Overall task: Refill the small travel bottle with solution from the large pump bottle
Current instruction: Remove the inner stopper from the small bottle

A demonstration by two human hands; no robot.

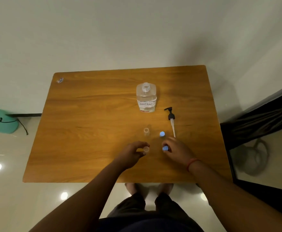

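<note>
Left grip curls its fingers around a small clear travel bottle standing uncapped on the wooden table, while the right grip pinches a blue cap just beside it. A second clear travel bottle stands open a little farther back, with another blue cap to its right. Behind them the large solution bottle stands upright with its neck open, and its black pump head lies flat on the table to its right.
</note>
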